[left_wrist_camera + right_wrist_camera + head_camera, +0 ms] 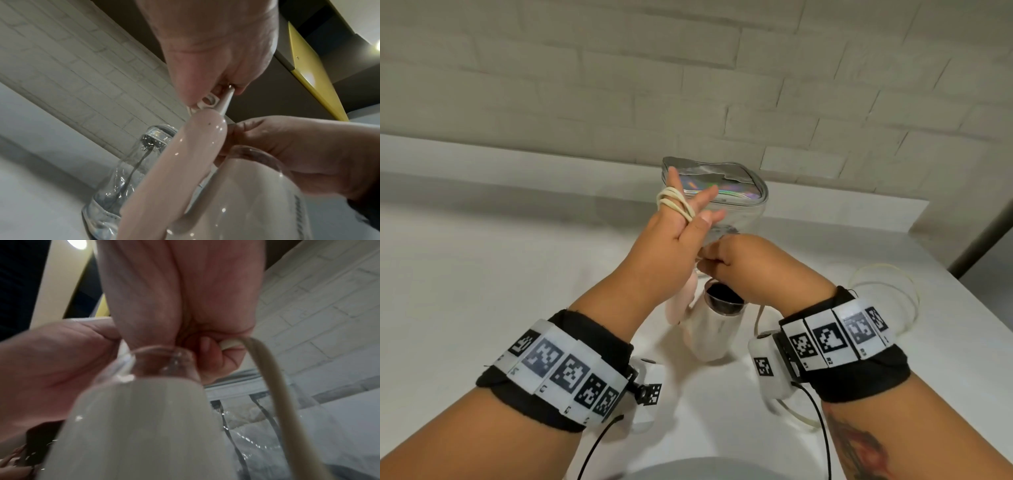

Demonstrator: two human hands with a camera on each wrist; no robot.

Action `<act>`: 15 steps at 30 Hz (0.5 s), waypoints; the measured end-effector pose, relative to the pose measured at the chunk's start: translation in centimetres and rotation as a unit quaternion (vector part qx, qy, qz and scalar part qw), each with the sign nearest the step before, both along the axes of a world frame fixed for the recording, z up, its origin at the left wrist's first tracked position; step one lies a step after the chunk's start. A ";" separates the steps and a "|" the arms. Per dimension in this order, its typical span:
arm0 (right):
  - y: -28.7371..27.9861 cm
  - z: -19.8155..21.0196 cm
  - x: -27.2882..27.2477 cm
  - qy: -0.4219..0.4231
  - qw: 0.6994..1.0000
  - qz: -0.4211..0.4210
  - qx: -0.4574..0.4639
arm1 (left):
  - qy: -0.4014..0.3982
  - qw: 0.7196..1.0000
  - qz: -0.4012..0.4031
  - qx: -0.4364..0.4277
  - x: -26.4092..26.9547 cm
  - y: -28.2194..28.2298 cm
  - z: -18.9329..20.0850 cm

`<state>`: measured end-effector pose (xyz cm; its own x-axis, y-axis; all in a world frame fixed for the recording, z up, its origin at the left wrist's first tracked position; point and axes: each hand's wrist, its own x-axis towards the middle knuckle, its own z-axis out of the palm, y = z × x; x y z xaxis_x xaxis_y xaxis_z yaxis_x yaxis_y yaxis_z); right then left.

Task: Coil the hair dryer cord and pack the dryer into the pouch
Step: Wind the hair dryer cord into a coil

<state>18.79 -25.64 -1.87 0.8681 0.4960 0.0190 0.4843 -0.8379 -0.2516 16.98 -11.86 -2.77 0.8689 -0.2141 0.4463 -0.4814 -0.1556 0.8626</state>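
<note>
My left hand is raised with its fingers straight, and several turns of the cream cord are wound round them. Just right of it, my right hand pinches the cord in curled fingers. Below both hands the white and pink hair dryer stands on the counter with its dark nozzle up. Its pink handle reaches toward my left palm. The shiny clear pouch stands upright behind the hands, near the wall.
Loose loops of the cord lie on the white counter to the right, near its right edge. A pale brick wall with a low ledge runs behind. A grey rounded rim shows at the bottom.
</note>
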 end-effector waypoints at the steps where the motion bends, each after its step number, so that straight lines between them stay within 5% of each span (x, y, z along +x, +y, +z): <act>1: 0.0 0.3 -0.2 -0.005 1.000 0.008 -0.007 | -0.002 1.000 0.015 0.013 0.0 0.0 0.0; 7: 0.1 2.7 -2.0 -0.022 0.999 0.030 0.010 | 0.044 0.994 0.094 0.047 0.5 0.3 -0.1; 11: -0.8 5.1 -2.9 0.030 0.992 0.032 0.117 | 0.045 0.991 0.124 0.037 0.2 0.9 -0.2; 15: -1.6 6.6 -2.8 0.054 0.973 0.084 0.208 | 0.028 0.995 0.069 0.062 -0.8 1.0 0.5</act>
<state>15.95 -27.26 4.77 0.7829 0.6010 0.1611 0.5581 -0.5639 -0.6087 16.18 -10.82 -2.29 0.9166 -0.1413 0.3740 -0.3998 -0.3238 0.8575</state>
